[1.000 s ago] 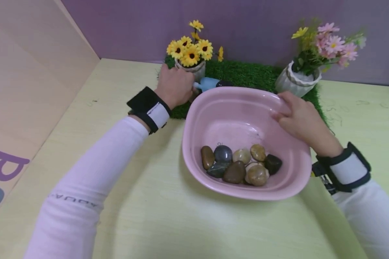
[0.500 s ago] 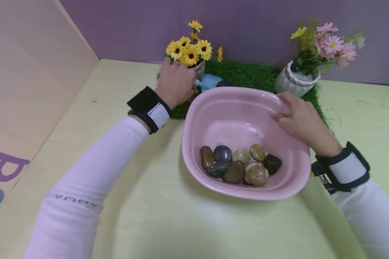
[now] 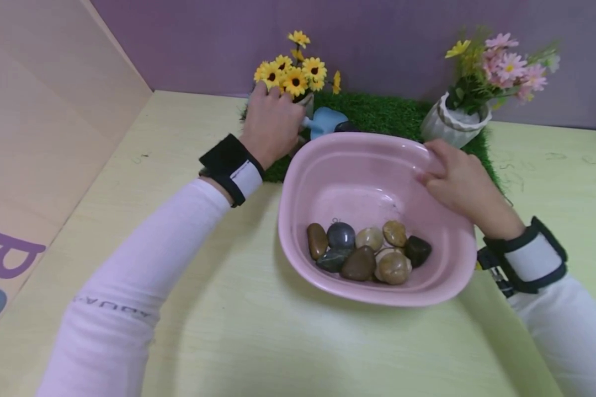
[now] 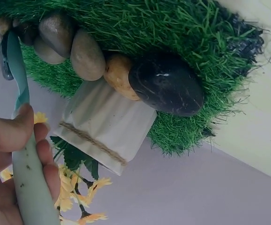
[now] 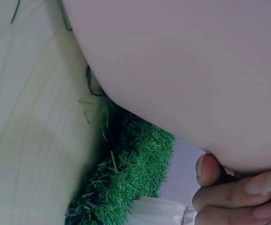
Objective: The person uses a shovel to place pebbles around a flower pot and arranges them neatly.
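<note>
Tabletop pale | turf green | wall purple | left fingers grip blue shovel | right fingers pinch pink basin

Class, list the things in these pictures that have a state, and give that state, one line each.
Light-blue shovel: held by its handle
Left hand: gripping the shovel
Pink basin: tilted, partly filled
Right hand: gripping the basin's rim
Basin stones: gathered along the near side
Artificial turf: lying flat
Turf stones: lying close together
Pot of yellow flowers: standing
Pot of pink flowers: standing
</note>
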Demonstrator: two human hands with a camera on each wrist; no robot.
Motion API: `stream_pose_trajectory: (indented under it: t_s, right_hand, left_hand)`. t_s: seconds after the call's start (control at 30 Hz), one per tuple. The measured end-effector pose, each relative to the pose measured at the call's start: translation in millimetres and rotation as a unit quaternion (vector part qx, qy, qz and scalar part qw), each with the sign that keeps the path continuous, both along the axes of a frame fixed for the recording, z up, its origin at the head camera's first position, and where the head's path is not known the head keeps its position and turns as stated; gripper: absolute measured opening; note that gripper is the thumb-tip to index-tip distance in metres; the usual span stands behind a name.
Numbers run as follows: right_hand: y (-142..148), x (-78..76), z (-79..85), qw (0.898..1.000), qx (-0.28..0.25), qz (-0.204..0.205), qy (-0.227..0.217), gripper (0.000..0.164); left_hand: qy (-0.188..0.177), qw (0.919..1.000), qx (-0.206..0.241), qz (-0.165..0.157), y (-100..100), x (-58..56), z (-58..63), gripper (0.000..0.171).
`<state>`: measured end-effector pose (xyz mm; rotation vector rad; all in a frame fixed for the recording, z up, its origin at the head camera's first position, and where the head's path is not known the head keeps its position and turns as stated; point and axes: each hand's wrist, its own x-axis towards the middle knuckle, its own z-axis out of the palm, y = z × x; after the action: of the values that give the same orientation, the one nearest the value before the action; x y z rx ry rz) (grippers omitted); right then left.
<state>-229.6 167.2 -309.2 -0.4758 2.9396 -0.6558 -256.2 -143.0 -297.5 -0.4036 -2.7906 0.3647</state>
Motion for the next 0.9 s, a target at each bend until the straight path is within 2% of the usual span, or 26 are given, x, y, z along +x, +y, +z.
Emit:
stream_pose_trajectory:
  t_s: [0.2, 0.37, 0.57, 0.9]
  right_hand:
    - [0, -0.7, 0.1, 1.000, 0.003, -0.001, -0.007, 0.057]
    - [0, -0.8, -0.1, 1.000, 0.000, -0.001, -0.004, 0.057]
    - [0, -0.2, 0.0, 1.000, -0.003, 0.002, 0.001, 0.056]
    - [0, 0.2, 0.2, 1.000, 0.000, -0.001, 0.000, 0.056]
  left_hand:
    - [0.083, 0.9959, 0.011, -0.032, 5, 3.6, -5.7, 0.034]
    - [0.131, 0.9903, 0.007, -0.048, 9, 3.6, -7.4, 0.048]
    - [0.132, 0.9901, 0.013, -0.046, 9, 3.7, -6.6, 0.048]
    - [0.144, 0.9865, 0.019, -0.075, 16, 4.7, 0.2, 0.047]
